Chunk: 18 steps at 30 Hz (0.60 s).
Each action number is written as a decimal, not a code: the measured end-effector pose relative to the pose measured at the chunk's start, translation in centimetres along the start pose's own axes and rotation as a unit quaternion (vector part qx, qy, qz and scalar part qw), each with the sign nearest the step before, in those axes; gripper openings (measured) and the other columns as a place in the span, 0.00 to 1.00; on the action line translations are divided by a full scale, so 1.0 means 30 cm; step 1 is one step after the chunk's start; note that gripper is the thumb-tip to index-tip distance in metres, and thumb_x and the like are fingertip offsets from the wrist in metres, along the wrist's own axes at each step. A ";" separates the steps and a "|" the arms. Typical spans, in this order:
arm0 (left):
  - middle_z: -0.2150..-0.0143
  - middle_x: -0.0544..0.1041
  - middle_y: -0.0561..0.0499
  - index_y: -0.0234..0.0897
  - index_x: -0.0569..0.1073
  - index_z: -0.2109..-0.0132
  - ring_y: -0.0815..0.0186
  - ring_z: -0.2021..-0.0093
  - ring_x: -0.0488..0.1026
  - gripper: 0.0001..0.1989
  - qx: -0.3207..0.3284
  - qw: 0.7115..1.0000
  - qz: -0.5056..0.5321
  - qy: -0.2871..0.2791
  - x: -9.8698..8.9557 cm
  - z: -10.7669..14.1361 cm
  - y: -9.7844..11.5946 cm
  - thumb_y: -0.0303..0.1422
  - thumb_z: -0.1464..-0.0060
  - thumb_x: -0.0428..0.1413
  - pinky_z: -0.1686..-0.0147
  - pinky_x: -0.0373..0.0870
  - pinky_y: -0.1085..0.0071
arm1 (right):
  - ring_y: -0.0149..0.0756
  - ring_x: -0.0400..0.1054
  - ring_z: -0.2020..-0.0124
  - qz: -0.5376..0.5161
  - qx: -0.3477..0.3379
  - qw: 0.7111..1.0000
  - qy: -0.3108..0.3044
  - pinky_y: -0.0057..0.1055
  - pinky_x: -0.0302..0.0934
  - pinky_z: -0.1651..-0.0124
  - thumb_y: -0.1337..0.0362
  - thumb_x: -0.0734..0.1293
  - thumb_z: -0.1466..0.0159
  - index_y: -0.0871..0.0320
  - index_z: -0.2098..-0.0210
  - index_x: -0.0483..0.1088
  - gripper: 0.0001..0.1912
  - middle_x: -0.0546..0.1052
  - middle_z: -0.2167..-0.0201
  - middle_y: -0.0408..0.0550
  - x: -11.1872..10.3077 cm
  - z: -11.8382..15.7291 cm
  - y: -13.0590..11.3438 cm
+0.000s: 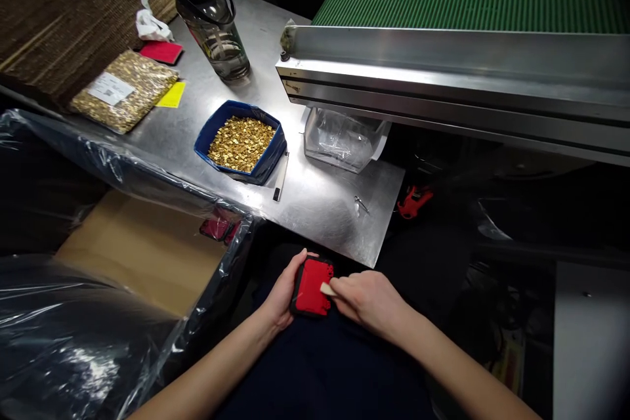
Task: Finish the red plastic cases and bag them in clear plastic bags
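The largest thing before me is the metal counter (319, 213), whose near right corner points toward my lap. Well back from that corner, by the counter's front edge, sits the blue bin (266, 175), with a mass of gold-coloured pieces (242, 144) inside.

My hands come next, both off the counter, on the lap side of its front edge. My left hand (281, 298) grasps the red case (311, 283) by its left long side, thumb at the far left corner; the fingers beneath are hidden. My right hand (367, 298), just below the counter's near right corner, is curled tight and pinches a pale stick (326, 289).

The red case lies between my hands, over my lap, apart from the counter. Its long axis runs away from me toward the front edge, far end leaning slightly right. My left hand is nearer, being on it; my right comes in from the right, across that axis.

Smallest is the stick: its tip points left over the case's right long side. Whether it touches, I cannot tell.
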<state>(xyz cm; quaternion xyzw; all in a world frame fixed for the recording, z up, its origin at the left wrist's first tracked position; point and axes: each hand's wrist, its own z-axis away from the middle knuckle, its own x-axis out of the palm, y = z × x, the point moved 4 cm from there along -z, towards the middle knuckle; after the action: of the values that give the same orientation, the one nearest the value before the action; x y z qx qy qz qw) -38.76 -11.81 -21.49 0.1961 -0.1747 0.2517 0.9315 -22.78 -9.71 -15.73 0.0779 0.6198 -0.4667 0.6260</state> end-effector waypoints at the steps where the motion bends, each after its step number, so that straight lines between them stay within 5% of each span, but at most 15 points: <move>1: 0.63 0.83 0.46 0.37 0.77 0.54 0.62 0.68 0.79 0.18 0.002 1.000 -0.002 0.002 0.001 0.001 0.001 0.48 0.38 0.60 0.67 0.78 0.69 | 0.30 0.68 0.73 -0.001 -0.008 1.000 -0.001 0.36 0.42 0.70 0.57 0.57 0.24 0.53 0.63 0.67 0.14 0.79 0.71 0.39 0.001 -0.003 -0.001; 18: 0.66 0.82 0.46 0.35 0.78 0.59 0.65 0.71 0.77 0.20 0.011 0.999 -0.038 0.021 0.013 0.014 0.003 0.50 0.39 0.61 0.71 0.75 0.72 | 0.30 0.68 0.73 -0.020 0.000 1.000 -0.002 0.35 0.42 0.70 0.58 0.56 0.23 0.54 0.62 0.67 0.14 0.78 0.71 0.40 -0.001 0.000 0.011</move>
<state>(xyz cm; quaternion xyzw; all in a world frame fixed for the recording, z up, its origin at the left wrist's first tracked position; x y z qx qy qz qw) -38.59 -11.78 -20.94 0.2073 -0.1446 0.2226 0.9416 -22.55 -9.53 -15.86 0.0642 0.6201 -0.4789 0.6181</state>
